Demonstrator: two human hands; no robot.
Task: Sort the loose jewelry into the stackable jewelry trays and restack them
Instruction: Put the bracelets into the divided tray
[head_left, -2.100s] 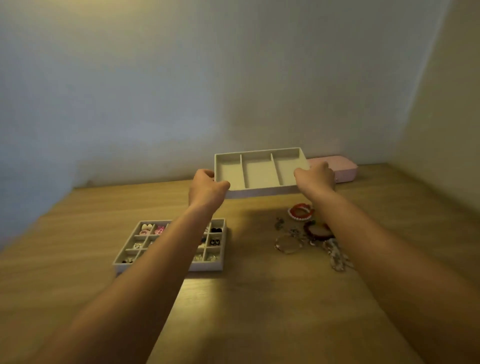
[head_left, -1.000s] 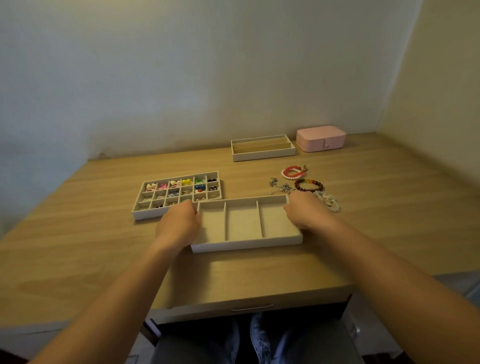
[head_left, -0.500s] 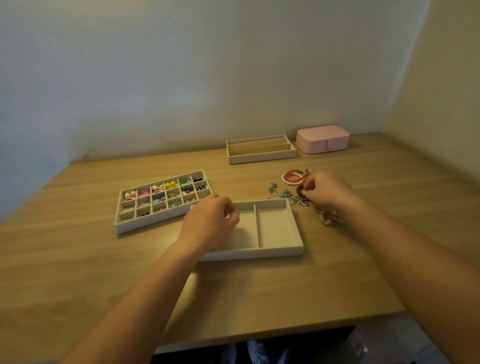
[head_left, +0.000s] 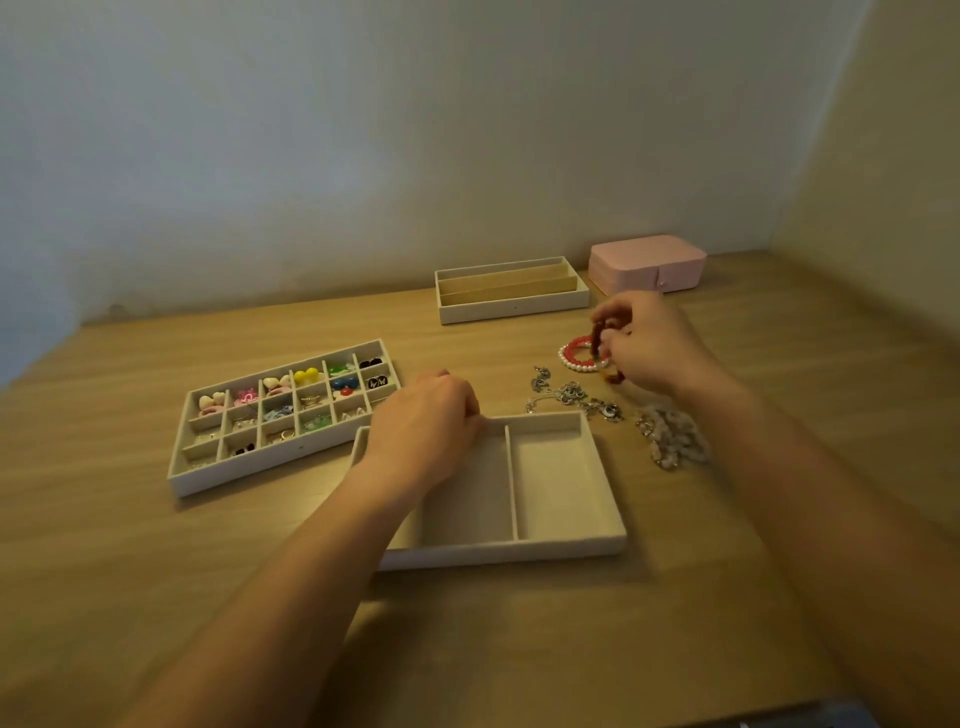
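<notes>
Reaching out over the surface (head_left: 519, 649), the person's right hand (head_left: 649, 348) pinches a dark red bead bracelet (head_left: 598, 335) between thumb and fingertips. The bracelet hangs on its edge, just above a red and white bracelet (head_left: 574, 358) that lies flat. The right arm is stretched out and comes in from the lower right.

The left hand (head_left: 426, 421) is held over the far left part of the big tray (head_left: 519, 553). Its knuckles are up and its fingers curl down by the tray's far rim. I cannot tell if it grips the rim or holds nothing.

The big tray sits in the middle, close to the person. Just past it lies a silver chain (head_left: 571, 396), and near that a pale bead string (head_left: 672, 436). To the left is a tray with many small boxes (head_left: 249, 466), with bright little pieces inside. Far back stand a tray with long slots (head_left: 514, 309) and a pink box (head_left: 647, 262), side by side.
</notes>
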